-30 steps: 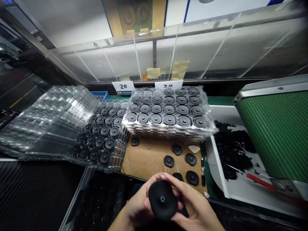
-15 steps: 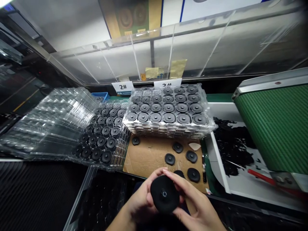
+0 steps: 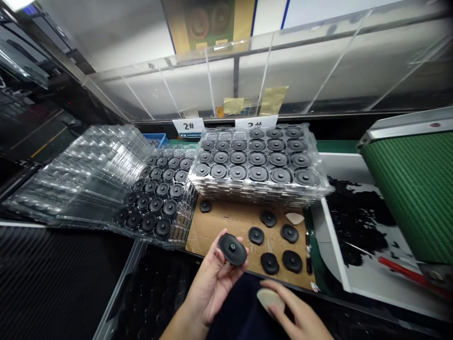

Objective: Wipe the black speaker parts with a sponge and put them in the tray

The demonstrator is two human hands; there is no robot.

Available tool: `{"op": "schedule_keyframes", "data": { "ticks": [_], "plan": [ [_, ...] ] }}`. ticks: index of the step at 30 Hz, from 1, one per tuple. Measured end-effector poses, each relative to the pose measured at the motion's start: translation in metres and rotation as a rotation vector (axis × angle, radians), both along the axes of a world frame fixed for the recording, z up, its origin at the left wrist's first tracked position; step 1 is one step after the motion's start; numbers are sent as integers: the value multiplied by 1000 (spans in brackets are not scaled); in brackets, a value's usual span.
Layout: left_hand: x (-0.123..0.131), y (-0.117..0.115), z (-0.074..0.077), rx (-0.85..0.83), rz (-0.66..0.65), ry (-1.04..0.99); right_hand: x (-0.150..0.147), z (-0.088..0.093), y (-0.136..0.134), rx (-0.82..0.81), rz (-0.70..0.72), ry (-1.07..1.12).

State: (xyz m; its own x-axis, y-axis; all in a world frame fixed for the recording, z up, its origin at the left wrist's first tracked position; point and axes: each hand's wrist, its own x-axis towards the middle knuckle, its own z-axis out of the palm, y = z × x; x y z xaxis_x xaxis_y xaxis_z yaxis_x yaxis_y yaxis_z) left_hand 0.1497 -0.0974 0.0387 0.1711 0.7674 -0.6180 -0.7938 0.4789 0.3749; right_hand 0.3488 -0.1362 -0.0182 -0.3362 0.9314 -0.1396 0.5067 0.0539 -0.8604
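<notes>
Two hands: left (image 3: 210,288) palm-up under black disc (image 3: 232,249), right (image 3: 299,311) holding pale pad (image 3: 269,301).

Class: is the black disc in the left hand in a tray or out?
Out: the black disc lies in the left hand, away from the clear plastic tray.

I log one black rubber disc (image 3: 232,249), oval in outline, with a raised central hub and a small round hole. It faces up, tilted, held at the fingertips and thumb of the left hand (image 3: 212,283). A pale beige oval pad (image 3: 268,301), material undetermined from my view, sits under the fingers of the right hand (image 3: 293,307), well apart from the disc.
</notes>
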Motion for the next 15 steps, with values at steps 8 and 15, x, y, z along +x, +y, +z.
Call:
{"op": "schedule_keyframes", "data": {
  "ticks": [8, 15],
  "plan": [
    [13, -2, 14, 31, -98, 174, -50, 96, 65, 422, -12, 149],
    [11, -2, 23, 76, -148, 149, -56, 109, 64, 515, 59, 118]
  ]
}}
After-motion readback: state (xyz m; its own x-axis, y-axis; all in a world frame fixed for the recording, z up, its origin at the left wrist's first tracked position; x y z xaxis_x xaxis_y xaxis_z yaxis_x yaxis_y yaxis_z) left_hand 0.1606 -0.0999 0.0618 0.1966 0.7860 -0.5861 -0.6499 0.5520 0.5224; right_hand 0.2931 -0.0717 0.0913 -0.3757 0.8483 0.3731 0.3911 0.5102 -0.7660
